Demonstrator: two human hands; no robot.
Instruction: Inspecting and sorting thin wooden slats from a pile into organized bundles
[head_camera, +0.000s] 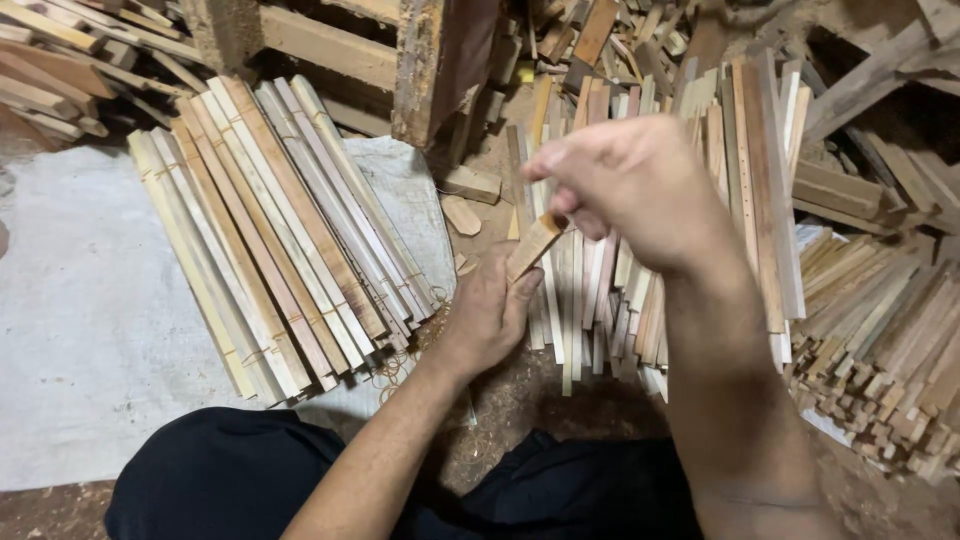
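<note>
1. I'm pinching a short, flat, tan wooden slat (534, 243) between the two hands, out in front of my knees and above the dirt. My right hand (625, 190) is closed on its upper end with fingertips and thumb; my left hand (487, 312) is cupping the lower end, thumb lying against the slat's face.

2. Just beyond the slat, a loose heap of thin pale and reddish wooden strips (600, 290) is lying unsorted, ends uneven, running away from me. By my reckoning that's the part still waiting to be gone through, and it's a big share.

3. To my left, the tied bundles of long light-coloured wooden strips (275, 225) are lying side by side, bound with thin bands and squared off. I'm judging those as finished, so the work looks well along but far from over.

4. Those bundles are resting on a grey woven sheet (90, 300) spread over the ground; a tangle of thin tan bands (392, 370) is sitting at the sheet's near edge, just beside my left wrist.

5. To my right, a stack of short square-cut wooden offcuts (880, 350) is piling up, ends facing me.

6. Under my hands there's bare brown earth floor (510, 395) with shavings scattered on it.

7. Farther back, a rough timber frame (440, 60) is standing among heaps of scrap planks; the place is looking like a dim, crowded wood workshop.
</note>
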